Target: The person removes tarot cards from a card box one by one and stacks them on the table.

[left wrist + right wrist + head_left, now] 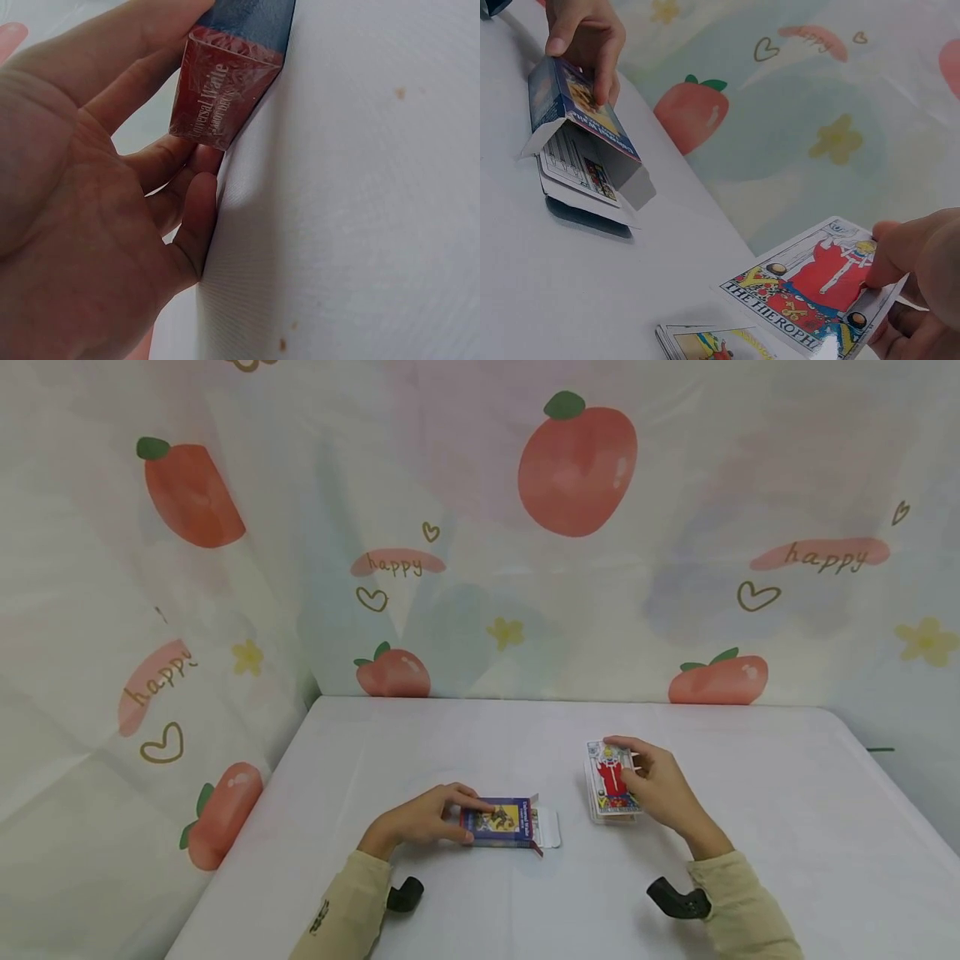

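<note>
My left hand grips a blue tarot card box lying on the table, thumb on one side and fingers on the other. The box's red end faces the palm. At the far end its flap stands open, and some cards show inside. My right hand pinches a tarot card by its edge, a red-robed figure and "The Hierophant" printed on it. Right below that card is a small stack of cards, mostly covered from above.
A white cloth covers the table. Behind and to the left hangs a curtain printed with fruit, hearts and flowers. Black curved pieces stick out by both sleeves.
</note>
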`<action>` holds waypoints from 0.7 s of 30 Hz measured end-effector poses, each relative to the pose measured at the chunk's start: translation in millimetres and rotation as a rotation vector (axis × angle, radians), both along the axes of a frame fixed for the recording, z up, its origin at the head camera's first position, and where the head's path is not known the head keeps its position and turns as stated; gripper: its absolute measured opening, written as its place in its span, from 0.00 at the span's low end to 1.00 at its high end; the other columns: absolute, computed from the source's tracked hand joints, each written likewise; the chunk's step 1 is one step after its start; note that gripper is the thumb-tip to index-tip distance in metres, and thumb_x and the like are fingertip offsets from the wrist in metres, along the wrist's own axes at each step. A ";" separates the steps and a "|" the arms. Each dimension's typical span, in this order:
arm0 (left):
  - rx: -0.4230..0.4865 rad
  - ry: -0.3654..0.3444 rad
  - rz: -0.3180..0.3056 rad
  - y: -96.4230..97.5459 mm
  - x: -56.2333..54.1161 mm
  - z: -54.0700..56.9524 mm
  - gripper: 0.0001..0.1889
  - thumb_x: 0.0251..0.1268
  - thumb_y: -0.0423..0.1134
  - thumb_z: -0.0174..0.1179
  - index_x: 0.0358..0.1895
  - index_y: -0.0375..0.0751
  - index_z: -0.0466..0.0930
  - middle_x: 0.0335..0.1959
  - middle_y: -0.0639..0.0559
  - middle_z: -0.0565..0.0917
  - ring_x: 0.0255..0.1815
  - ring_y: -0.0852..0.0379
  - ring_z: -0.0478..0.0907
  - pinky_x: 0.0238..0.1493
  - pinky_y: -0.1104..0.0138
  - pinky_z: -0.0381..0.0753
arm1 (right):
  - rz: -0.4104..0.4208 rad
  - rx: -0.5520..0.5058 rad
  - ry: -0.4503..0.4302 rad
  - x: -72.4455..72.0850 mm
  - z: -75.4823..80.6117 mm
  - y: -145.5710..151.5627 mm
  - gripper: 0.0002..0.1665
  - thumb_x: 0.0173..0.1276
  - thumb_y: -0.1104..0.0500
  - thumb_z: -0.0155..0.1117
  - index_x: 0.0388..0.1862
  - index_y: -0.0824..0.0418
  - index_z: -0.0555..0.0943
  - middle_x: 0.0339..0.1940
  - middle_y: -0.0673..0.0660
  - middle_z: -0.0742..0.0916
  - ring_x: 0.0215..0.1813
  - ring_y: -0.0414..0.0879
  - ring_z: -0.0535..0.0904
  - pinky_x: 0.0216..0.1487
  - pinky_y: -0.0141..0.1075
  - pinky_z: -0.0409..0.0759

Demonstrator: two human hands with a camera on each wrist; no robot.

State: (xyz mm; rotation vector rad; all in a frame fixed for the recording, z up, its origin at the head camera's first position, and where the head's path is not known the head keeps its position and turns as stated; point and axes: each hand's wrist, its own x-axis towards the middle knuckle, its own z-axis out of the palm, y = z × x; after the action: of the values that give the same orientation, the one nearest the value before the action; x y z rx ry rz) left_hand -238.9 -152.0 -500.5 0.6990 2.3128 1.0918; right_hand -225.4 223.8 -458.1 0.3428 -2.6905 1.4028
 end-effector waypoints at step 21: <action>-0.016 0.012 -0.003 -0.4 0.1 -0.1 0.24 0.63 0.43 0.70 0.63 0.63 0.82 0.69 0.48 0.72 0.69 0.49 0.66 0.61 0.56 0.68 | 0.000 -0.036 -0.159 -4.9 -12.2 15.1 0.29 0.72 0.71 0.54 0.72 0.67 0.71 0.72 0.73 0.72 0.51 0.51 0.80 0.43 0.23 0.77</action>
State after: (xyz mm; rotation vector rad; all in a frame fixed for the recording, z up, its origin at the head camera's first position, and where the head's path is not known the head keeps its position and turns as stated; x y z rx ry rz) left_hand -238.8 -152.4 -500.6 0.7049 2.3271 1.0700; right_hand -230.3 238.9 -470.3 0.2379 -2.7835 1.5385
